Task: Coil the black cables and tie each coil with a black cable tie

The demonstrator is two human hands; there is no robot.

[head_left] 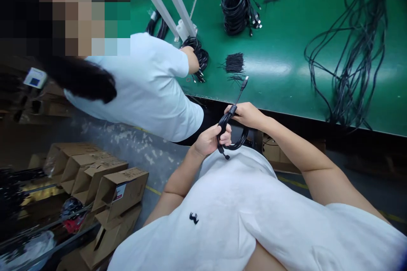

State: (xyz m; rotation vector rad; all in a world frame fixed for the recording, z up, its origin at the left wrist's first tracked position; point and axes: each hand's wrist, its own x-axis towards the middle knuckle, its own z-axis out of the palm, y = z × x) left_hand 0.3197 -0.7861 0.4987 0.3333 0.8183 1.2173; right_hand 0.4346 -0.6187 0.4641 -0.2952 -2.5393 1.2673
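A coiled black USB cable (241, 140) is held in front of my white shirt, close to the bench edge. My left hand (210, 139) wraps its fingers around one side of the coil, and a dark connector hangs below it. At the top of the bundle my right hand (246, 115) pinches the coil, its fingertips partly hidden behind the cable. One plug with a pale metal tip points up past that hand. On the green bench (273, 80) beyond lies a pile of short black ties (234, 63).
A stack of coiled cables (234, 10) stands farther back. Long loose cables (352, 59) sprawl at right. To the left a co-worker in a light blue shirt (143, 84) handles another cable bundle (199, 53) beside white posts (173, 0). Cardboard boxes (122, 188) stand at lower left.
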